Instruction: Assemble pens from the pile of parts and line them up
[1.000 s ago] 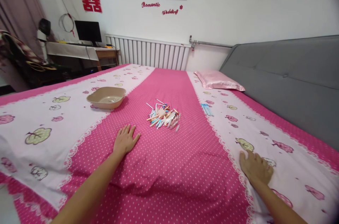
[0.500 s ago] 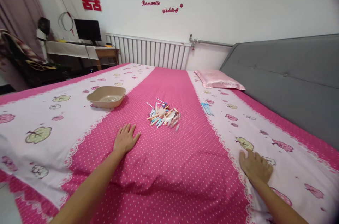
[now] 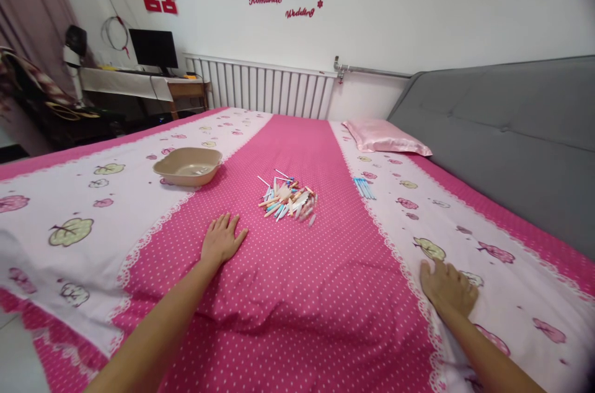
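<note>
My left hand (image 3: pixel 224 238) lies flat on the pink dotted bedspread (image 3: pixel 297 281), fingers apart, holding nothing. Resting on the pale printed strip at the right, my right hand (image 3: pixel 449 287) is palm down with its fingers a little spread and also holds nothing. Beyond my left hand sits a loose pile of pens (image 3: pixel 288 199) in white, orange, blue and pink. Several light-blue pens (image 3: pixel 364 188) lie side by side, apart from the pile to its right. A beige plastic basin (image 3: pixel 186 175) stands at the left; something small and clear seems to lie inside.
A pink satin pillow (image 3: pixel 383 136) lies by the grey padded headboard (image 3: pixel 506 120). Behind the bed are a white radiator (image 3: pixel 264 88) and a pipe. At the far left, a desk (image 3: pixel 186 90) carries a monitor (image 3: pixel 153 49), beside a chair with clothing.
The camera view has tilted slightly downward. Both hands, the pens and the basin stay where they were on the bed.
</note>
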`<state>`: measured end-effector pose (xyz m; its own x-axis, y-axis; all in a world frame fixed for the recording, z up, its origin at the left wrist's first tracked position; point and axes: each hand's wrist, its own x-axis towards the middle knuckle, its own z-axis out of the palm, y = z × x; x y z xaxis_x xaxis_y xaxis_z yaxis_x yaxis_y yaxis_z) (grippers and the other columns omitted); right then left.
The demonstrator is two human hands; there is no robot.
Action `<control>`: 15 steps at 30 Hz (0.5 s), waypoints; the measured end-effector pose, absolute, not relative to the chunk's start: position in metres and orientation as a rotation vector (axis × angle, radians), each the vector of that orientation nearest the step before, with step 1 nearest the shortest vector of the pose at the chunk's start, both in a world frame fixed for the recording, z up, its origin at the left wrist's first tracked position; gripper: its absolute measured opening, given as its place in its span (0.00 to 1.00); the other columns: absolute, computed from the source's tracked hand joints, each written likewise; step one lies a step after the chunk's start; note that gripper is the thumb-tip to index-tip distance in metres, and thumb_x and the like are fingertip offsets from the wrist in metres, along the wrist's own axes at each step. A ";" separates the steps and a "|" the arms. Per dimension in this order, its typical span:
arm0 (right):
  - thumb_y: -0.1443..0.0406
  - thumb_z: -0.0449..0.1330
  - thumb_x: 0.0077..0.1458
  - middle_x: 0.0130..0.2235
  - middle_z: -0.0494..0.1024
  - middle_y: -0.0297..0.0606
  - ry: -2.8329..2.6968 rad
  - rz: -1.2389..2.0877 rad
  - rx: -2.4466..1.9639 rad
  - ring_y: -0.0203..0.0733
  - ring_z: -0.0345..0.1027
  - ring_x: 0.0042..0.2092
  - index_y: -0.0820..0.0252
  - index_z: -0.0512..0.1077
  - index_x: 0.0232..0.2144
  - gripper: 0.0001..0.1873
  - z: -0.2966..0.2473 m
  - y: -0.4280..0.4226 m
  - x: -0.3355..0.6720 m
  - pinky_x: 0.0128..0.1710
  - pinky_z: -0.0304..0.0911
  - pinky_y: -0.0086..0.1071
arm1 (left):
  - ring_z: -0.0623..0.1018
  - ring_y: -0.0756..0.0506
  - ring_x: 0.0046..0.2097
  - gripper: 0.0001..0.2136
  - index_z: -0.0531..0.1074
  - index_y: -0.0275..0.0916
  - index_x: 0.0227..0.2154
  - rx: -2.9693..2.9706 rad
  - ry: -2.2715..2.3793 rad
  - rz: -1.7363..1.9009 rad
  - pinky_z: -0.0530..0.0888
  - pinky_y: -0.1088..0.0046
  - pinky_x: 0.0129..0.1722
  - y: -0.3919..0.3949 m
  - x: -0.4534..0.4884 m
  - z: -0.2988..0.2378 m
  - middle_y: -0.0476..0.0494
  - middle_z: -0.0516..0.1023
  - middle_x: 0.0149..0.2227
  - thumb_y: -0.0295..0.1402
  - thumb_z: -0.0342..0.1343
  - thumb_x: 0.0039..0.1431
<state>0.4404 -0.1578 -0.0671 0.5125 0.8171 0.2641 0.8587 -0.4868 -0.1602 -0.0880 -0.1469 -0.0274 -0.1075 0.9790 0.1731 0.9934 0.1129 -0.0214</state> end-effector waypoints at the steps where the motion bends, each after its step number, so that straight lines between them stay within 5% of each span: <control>1: 0.52 0.40 0.58 0.51 0.67 0.51 -1.412 -0.215 -2.485 0.60 0.56 0.53 0.62 0.66 0.51 0.29 -0.067 -0.158 0.440 0.50 0.49 0.52 | 0.57 0.38 0.62 0.31 0.56 0.34 0.59 -1.996 -2.234 -0.152 0.51 0.60 0.59 -0.147 -0.088 -0.027 0.33 0.58 0.60 0.50 0.34 0.59; 9: 0.52 0.39 0.58 0.54 0.64 0.51 -1.372 -0.106 -2.528 0.59 0.54 0.56 0.63 0.64 0.53 0.30 -0.062 -0.153 0.442 0.53 0.47 0.51 | 0.61 0.38 0.59 0.30 0.62 0.33 0.55 -2.033 -2.235 -0.335 0.54 0.60 0.58 -0.145 -0.089 -0.022 0.34 0.63 0.58 0.49 0.37 0.59; 15: 0.51 0.44 0.55 0.58 0.58 0.56 -1.182 0.167 -2.439 0.63 0.48 0.58 0.68 0.59 0.55 0.33 -0.035 -0.121 0.411 0.54 0.43 0.56 | 0.71 0.40 0.49 0.25 0.69 0.33 0.47 -1.899 -2.390 -0.636 0.65 0.64 0.50 -0.123 -0.085 -0.010 0.37 0.73 0.48 0.45 0.35 0.59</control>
